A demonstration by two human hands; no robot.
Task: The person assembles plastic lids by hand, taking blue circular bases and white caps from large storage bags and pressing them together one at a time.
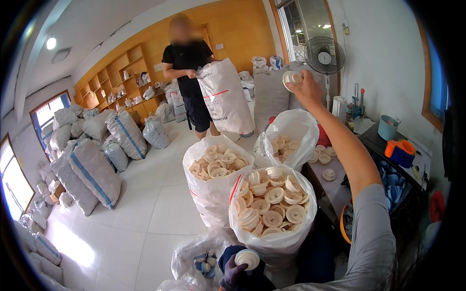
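- While the left hand [236, 274] is gripping a cream plastic disc [247, 258] below the nearest full sack [272, 208],
- the right hand [305, 86] is gripping another cream disc [291, 77], raised well above that sack.

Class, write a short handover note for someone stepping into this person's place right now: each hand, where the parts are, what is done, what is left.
Right hand: raised, arm outstretched, holding one cream disc part.
Left hand: low, gloved, gripping another cream disc part.
Parts: three open white sacks in front hold the same discs, nearest sack, middle sack, far sack; a few loose on the table.
Done: cannot tell.
Left: both held parts remain unplaced.
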